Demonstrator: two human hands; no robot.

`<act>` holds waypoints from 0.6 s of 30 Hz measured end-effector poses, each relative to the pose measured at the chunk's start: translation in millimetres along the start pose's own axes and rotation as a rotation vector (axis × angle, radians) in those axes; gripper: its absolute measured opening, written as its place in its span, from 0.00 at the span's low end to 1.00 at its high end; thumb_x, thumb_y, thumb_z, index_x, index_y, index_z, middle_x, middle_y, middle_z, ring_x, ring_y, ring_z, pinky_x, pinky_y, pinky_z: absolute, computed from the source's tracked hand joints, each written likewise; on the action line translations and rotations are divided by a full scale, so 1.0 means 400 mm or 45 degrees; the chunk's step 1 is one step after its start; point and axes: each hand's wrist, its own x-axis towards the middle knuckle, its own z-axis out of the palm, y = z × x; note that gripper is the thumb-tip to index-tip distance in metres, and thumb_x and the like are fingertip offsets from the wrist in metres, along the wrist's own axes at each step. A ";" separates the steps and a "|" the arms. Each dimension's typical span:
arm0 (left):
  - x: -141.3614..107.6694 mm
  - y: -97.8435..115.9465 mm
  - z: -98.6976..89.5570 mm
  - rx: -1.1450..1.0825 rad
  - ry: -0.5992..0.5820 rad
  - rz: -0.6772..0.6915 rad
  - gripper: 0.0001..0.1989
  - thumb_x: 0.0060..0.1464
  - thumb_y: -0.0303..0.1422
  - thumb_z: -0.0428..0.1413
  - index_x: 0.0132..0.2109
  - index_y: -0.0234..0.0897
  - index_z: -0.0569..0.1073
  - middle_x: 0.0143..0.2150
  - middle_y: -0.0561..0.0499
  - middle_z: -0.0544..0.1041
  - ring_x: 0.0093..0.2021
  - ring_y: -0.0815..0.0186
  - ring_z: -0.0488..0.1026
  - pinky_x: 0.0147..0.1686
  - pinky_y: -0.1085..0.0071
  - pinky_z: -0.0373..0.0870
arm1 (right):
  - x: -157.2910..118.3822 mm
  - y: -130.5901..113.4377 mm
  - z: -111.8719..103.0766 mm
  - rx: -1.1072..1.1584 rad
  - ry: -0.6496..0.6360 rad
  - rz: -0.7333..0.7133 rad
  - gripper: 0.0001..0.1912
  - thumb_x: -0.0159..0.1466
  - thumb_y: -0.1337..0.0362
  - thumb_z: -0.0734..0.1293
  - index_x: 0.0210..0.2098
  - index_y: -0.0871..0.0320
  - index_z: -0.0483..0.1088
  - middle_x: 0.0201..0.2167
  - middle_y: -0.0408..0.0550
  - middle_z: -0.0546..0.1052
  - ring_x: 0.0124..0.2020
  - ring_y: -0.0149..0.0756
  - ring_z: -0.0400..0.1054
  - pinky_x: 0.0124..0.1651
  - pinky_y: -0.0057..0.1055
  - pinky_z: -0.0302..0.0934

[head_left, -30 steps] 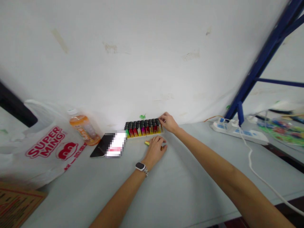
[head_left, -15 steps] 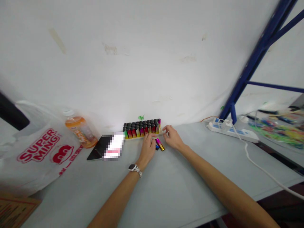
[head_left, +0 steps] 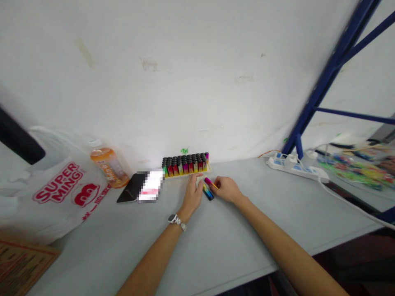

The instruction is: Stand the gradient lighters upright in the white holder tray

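Against the wall, a pale tray (head_left: 179,176) holds rows of upright colourful lighters (head_left: 185,163) with black tops. My right hand (head_left: 227,190) has its fingers closed on a pink and yellow lighter (head_left: 209,181), just in front of the tray's right end. A blue and yellow lighter (head_left: 208,192) lies on the table between my hands, close to my left thumb. My left hand (head_left: 193,192), with a watch (head_left: 176,220) on its wrist, reaches to the tray's front edge, fingers stretched and thumb apart. Whether its fingertips touch the tray is hard to tell.
Left of the tray lie a dark tablet (head_left: 131,189) with a blurred-out area beside it, an orange drink bottle (head_left: 109,166) and a white plastic bag (head_left: 64,193). At right are a power strip (head_left: 296,169), its white cable, and a blue metal frame (head_left: 321,82).
My right hand has closed on the pink and yellow lighter and lifted it, showing more of the blue one beneath. My left fingers have straightened. The view has shifted slightly.
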 end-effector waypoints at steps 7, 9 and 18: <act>0.004 0.022 0.015 -0.214 0.130 -0.148 0.16 0.58 0.42 0.55 0.45 0.33 0.73 0.45 0.43 0.76 0.46 0.62 0.74 0.46 0.65 0.71 | -0.015 -0.021 -0.001 0.735 0.087 -0.216 0.17 0.65 0.48 0.64 0.33 0.56 0.65 0.22 0.41 0.73 0.22 0.30 0.63 0.28 0.27 0.54; 0.003 0.042 0.018 -0.330 0.083 -0.185 0.17 0.59 0.44 0.54 0.42 0.33 0.74 0.42 0.44 0.77 0.44 0.62 0.74 0.43 0.68 0.71 | -0.023 -0.042 0.004 0.879 0.018 -0.275 0.17 0.66 0.47 0.63 0.36 0.56 0.65 0.22 0.40 0.74 0.22 0.30 0.64 0.29 0.27 0.56; -0.019 0.071 0.015 -0.434 0.038 -0.022 0.15 0.64 0.45 0.48 0.39 0.38 0.67 0.30 0.53 0.71 0.30 0.70 0.68 0.35 0.74 0.67 | -0.018 -0.027 0.009 1.018 0.070 -0.238 0.22 0.66 0.44 0.61 0.33 0.57 0.69 0.20 0.42 0.72 0.23 0.32 0.63 0.30 0.28 0.57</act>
